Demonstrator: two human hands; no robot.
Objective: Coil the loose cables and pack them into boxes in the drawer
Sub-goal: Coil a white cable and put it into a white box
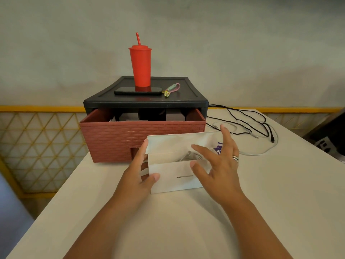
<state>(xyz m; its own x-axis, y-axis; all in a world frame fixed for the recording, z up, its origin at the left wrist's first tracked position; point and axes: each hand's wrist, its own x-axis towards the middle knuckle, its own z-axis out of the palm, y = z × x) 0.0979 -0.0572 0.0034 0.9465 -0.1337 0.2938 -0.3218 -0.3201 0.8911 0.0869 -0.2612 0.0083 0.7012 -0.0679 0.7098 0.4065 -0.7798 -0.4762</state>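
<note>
The left hand (138, 171) grips the small white cardboard box (173, 182) at mid-frame. The right hand (218, 165) hovers spread above. Push the coiled white cable (193, 156) down flat, then gently shut the flap.

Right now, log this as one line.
left hand: holds box | right hand: open over box | coil: inside box | drawer: open
</note>
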